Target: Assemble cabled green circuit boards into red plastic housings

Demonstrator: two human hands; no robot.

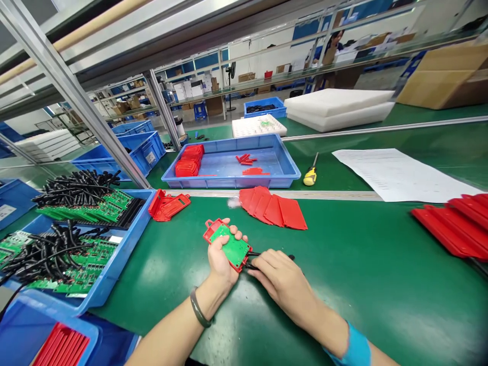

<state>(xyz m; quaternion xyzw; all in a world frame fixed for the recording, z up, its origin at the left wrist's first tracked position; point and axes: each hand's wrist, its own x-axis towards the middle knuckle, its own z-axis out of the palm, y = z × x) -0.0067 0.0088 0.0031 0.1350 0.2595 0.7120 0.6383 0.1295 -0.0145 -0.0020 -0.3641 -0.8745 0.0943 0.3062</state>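
Observation:
My left hand [222,259] is wrapped round a red plastic case [209,231], its thumb lying over the green circuit board [235,249] that sits in the case. Black cables [253,253] come out of the case's lower right end. The fingers of my right hand [280,277] are closed on these cables close to the case; the fingertips are partly hidden. Just beyond my hands, several flat red covers [272,206] lie fanned out on the green bench. More red case parts [168,205] lie to the left.
At left, a blue bin [129,249] holds green boards with black cables [64,254]. A shallow blue tray [232,180] with red pieces stands ahead. A yellow screwdriver [310,176] and paper [396,173] lie right of it. Red cases [453,229] are stacked at far right.

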